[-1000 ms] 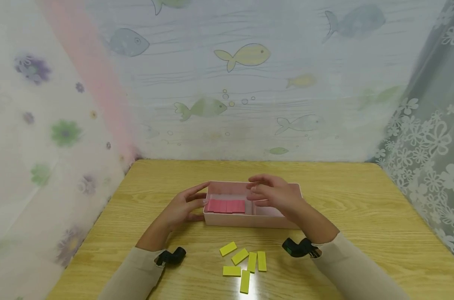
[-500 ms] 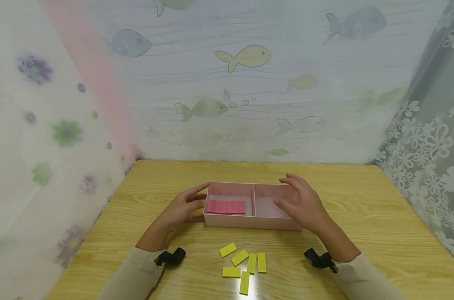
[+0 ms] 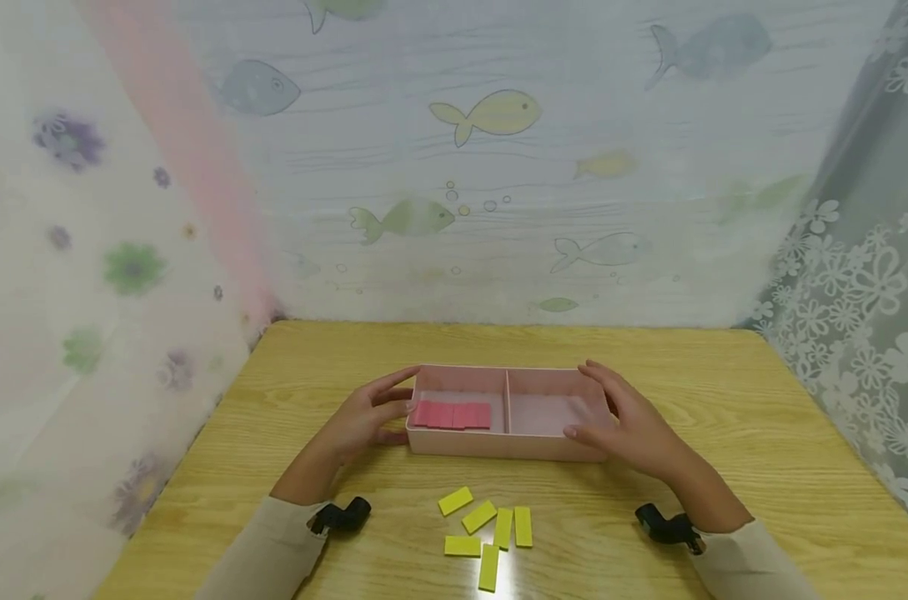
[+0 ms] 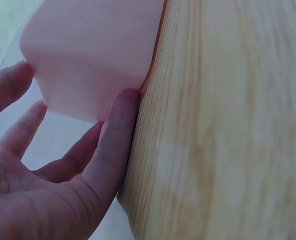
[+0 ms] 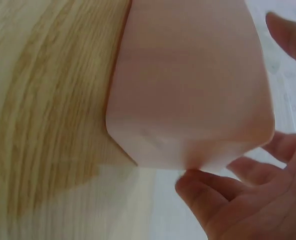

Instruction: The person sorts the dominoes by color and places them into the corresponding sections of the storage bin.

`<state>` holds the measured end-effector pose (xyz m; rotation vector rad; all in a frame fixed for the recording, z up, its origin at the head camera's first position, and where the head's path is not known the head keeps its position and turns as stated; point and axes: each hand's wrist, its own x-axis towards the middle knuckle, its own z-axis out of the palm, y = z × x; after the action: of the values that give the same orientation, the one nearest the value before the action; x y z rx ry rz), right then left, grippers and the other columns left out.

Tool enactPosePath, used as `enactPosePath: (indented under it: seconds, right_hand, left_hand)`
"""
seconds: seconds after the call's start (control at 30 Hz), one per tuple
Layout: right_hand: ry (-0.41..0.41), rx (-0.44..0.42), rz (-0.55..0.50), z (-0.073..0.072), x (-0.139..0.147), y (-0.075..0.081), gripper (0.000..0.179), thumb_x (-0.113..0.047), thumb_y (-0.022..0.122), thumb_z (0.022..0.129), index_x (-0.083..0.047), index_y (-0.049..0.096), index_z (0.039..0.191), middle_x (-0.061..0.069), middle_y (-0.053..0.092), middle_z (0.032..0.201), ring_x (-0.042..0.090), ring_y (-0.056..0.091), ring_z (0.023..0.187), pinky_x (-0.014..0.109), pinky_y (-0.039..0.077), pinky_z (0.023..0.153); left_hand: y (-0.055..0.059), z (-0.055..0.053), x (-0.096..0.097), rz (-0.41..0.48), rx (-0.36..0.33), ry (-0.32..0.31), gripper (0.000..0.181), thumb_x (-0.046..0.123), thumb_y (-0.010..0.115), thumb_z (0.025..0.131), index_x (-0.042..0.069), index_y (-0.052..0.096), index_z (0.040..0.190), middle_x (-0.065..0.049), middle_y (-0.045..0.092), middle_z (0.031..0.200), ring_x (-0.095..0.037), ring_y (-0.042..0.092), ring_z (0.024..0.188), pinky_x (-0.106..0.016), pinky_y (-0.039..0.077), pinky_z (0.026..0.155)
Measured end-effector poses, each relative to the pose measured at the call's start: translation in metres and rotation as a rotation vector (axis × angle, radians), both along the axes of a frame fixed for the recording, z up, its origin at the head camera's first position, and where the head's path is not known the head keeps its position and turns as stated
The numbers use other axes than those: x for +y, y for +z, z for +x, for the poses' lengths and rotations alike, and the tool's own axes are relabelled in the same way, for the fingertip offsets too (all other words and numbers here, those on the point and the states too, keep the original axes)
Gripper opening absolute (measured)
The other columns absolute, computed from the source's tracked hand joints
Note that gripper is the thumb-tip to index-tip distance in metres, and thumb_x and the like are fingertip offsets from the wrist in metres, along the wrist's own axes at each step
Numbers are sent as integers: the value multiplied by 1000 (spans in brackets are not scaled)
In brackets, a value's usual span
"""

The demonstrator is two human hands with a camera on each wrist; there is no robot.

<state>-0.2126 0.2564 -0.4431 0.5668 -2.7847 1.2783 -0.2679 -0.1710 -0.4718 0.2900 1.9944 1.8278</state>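
Observation:
A pink two-compartment box [image 3: 461, 443] rests on the table. In its left compartment lies a row of pink tiles [image 3: 454, 415]; no tiles show in the right one. My left hand [image 3: 356, 421] is at the box's left end, and the left wrist view shows its spread fingers touching the end wall [image 4: 82, 90]. At the opposite end is my right hand [image 3: 641, 429], its thumb by the near rim and its index finger by the far corner. In the right wrist view, a fingertip [image 5: 190, 182] touches the box's end.
Several yellow tiles [image 3: 463, 546] lie scattered on the wooden table [image 3: 348, 350] in front of the box. A fish-patterned curtain [image 3: 454, 267] hangs behind the table. Floral cloths flank it on the left and right.
My right hand has moved right, from above the right compartment to the box's right end, uncovering the divider and compartment. My left hand has stayed at the left end.

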Motion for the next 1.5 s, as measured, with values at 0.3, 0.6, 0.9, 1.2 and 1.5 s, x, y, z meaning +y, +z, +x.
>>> enactPosePath:
  seconds: [0.3, 0.6, 0.9, 1.2, 1.5]
  right_hand:
    - [10, -10, 7, -3, 4, -3, 92, -46, 78, 92, -12, 30, 163, 10, 20, 172, 43, 25, 155, 66, 35, 116]
    - [8, -97, -1, -3, -3, -8, 95, -48, 73, 95, -18, 18, 167, 5, 4, 175, 41, 9, 160, 72, 19, 120]
    - [-27, -69, 1, -2, -7, -10, 93, -49, 73, 95, -16, 22, 166, 10, 6, 175, 43, 10, 159, 74, 19, 119]
    - [-107, -20, 44, -4, -6, -9, 93, -56, 76, 90, -17, 32, 163, 11, 18, 173, 45, 28, 154, 66, 46, 107]
    - [-91, -33, 17, -4, -7, -13, 91, -56, 75, 91, -18, 33, 163, 8, 15, 174, 44, 26, 155, 69, 42, 109]
  left_hand:
    - [3, 1, 3, 12, 11, 8, 55, 22, 61, 106, 40, 45, 155, -15, 46, 156, -38, 54, 138, -50, 61, 91]
    - [4, 3, 2, 2, 42, 10, 54, 20, 55, 109, 35, 41, 159, -17, 41, 160, -40, 51, 141, -51, 59, 96]
    - [8, 5, 5, -22, 100, 68, 53, 17, 56, 108, 24, 43, 159, -21, 44, 157, -42, 54, 138, -50, 59, 95]
    - [14, 5, 10, -218, 237, 197, 44, 27, 64, 104, 13, 59, 145, -19, 65, 132, -35, 69, 113, -43, 63, 86]
    - [37, 39, 28, -352, 455, 332, 25, 26, 75, 96, 21, 70, 120, 0, 68, 110, -20, 62, 96, -31, 57, 72]
